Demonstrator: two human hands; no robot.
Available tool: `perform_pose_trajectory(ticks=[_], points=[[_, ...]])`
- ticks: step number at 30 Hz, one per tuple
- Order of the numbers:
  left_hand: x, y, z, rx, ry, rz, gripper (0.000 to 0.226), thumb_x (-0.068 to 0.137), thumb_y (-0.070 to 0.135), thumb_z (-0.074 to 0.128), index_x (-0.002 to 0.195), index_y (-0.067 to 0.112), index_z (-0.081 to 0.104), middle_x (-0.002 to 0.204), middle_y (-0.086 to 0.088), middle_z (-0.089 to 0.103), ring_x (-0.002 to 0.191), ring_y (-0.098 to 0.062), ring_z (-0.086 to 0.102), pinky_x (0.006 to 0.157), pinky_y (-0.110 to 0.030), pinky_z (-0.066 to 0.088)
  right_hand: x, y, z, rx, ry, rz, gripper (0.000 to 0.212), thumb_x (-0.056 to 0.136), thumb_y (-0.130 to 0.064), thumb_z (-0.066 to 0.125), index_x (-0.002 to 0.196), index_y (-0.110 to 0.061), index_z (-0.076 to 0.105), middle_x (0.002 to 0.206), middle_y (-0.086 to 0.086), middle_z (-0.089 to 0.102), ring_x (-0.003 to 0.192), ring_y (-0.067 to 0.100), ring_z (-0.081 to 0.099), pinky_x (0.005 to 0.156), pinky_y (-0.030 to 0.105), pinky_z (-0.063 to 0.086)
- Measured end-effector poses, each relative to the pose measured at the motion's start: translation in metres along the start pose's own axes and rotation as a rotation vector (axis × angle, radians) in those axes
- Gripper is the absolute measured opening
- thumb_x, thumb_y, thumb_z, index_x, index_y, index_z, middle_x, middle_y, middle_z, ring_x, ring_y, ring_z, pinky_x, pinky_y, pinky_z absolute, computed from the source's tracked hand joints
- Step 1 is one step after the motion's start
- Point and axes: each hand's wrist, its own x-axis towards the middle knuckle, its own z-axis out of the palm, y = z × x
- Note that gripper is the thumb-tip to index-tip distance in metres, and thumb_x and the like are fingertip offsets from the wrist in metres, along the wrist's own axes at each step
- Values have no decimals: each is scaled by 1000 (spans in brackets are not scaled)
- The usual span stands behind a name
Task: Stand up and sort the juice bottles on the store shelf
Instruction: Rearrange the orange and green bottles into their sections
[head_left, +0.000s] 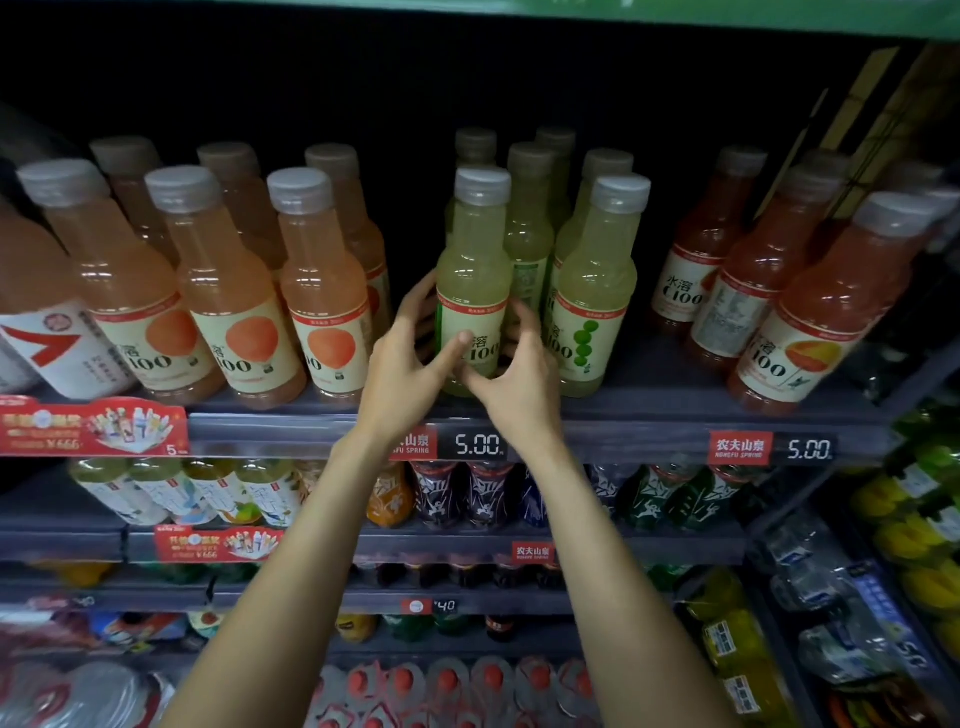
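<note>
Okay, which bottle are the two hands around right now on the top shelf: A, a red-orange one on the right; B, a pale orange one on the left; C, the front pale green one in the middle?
C: both the left hand and the right hand curl round the front pale green bottle, standing upright mid-shelf.

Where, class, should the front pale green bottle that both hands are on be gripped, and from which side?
Grip the pale green bottle round its straight labelled body, from the open front. Neighbours crowd its right and back, and the neck tapers. The left hand and right hand already cup it there.
</note>
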Motion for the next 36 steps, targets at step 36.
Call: perform_pose_trajectory(ticks=[36], points=[[-29,-6,-2,246,234,-23,75,83,39,72,143,13,36,134,0,54,121,-10,49,100,-30,43,-5,-1,-30,-441,115,-306,37,90,-11,57,127,-12,53,112,9,61,91,20,60,71,21,42]])
